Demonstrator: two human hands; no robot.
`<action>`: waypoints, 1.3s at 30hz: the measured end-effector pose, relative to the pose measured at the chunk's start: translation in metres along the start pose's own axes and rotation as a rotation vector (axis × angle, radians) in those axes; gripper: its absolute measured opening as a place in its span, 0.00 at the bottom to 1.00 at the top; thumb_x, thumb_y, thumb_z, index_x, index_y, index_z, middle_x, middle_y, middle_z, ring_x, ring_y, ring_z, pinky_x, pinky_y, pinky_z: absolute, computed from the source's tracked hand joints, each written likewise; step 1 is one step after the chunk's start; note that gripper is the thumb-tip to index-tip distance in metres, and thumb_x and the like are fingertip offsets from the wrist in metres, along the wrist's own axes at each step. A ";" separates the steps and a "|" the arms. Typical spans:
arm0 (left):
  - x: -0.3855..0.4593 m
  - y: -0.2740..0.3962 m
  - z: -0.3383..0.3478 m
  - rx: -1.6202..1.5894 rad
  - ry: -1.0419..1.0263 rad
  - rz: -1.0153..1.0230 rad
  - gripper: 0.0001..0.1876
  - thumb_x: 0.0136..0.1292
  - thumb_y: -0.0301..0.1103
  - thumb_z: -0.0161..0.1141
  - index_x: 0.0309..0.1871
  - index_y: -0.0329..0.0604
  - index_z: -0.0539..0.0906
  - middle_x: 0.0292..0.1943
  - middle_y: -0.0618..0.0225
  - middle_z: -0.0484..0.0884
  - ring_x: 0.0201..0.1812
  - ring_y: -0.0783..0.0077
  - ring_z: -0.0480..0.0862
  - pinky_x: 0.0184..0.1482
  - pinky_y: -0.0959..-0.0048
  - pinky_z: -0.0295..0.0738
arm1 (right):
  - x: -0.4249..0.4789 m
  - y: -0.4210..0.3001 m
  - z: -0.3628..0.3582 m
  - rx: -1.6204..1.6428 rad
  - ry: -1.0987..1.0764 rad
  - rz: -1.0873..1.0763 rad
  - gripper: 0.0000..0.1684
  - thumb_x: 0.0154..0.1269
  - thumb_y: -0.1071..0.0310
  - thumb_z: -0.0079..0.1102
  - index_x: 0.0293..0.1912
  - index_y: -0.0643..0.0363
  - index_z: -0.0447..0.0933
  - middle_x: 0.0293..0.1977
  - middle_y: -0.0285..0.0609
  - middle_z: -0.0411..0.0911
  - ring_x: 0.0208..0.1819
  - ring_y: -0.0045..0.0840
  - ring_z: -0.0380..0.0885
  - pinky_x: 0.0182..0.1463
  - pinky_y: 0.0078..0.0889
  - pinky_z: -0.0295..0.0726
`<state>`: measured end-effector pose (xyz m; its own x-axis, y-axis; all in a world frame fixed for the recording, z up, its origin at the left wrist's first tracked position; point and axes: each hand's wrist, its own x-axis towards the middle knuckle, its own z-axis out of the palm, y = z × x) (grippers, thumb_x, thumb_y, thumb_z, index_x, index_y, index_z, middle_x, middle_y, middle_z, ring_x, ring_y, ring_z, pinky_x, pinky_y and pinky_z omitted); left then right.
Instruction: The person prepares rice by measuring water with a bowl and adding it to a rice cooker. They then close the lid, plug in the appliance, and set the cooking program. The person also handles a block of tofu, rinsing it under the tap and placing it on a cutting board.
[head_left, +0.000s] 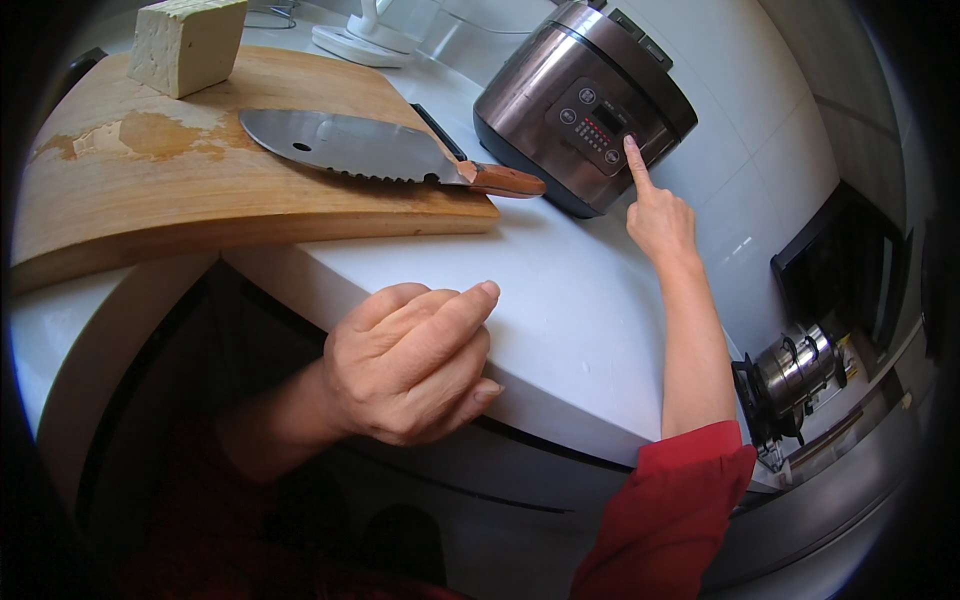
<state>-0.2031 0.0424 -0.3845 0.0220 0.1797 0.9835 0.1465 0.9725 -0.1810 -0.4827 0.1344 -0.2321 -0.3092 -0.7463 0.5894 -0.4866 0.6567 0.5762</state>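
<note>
The extended index finger of my right hand (661, 217) touches the control panel (596, 124) of a dark metallic rice cooker (577, 105); its other fingers are curled. Small red lights glow on the panel. My left hand (412, 360) is loosely curled in front of the counter's edge, and nothing shows in it. A kitchen knife (352, 146) with a wooden handle lies on a thick wooden cutting board (300, 217), its handle jutting over the right edge. At the board's far left stands a block of tofu (187, 49), beside a wet patch on the wood.
The white countertop (525, 300) runs under the board and cooker. Behind the board are a white appliance base (367, 45) and a wire rack (274, 13). A metal steamer pot (799, 367) stands on a stove at the right. Tiled wall rises behind the cooker.
</note>
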 end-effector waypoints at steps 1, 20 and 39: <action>0.000 0.000 -0.001 -0.007 -0.018 -0.011 0.14 0.47 0.34 0.57 0.28 0.28 0.79 0.39 0.47 0.79 0.30 0.64 0.81 0.34 0.72 0.72 | 0.001 -0.003 -0.002 -0.008 -0.029 0.016 0.54 0.48 0.78 0.47 0.69 0.27 0.36 0.19 0.50 0.76 0.21 0.45 0.76 0.28 0.45 0.75; 0.000 0.001 -0.003 -0.031 -0.041 -0.031 0.13 0.42 0.32 0.62 0.29 0.30 0.78 0.42 0.47 0.77 0.32 0.63 0.81 0.36 0.71 0.73 | -0.001 0.001 -0.004 -0.001 -0.055 0.025 0.53 0.48 0.78 0.47 0.69 0.26 0.39 0.20 0.49 0.76 0.21 0.42 0.76 0.28 0.43 0.76; 0.000 0.002 -0.005 -0.001 -0.048 -0.033 0.13 0.43 0.32 0.61 0.29 0.30 0.78 0.42 0.47 0.78 0.32 0.62 0.80 0.36 0.70 0.74 | -0.001 -0.002 -0.007 -0.017 0.049 0.069 0.50 0.50 0.76 0.49 0.69 0.34 0.42 0.20 0.50 0.77 0.21 0.42 0.77 0.27 0.43 0.77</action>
<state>-0.1980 0.0442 -0.3847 -0.0303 0.1547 0.9875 0.1470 0.9779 -0.1487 -0.4753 0.1350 -0.2300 -0.3007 -0.6936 0.6546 -0.4516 0.7081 0.5428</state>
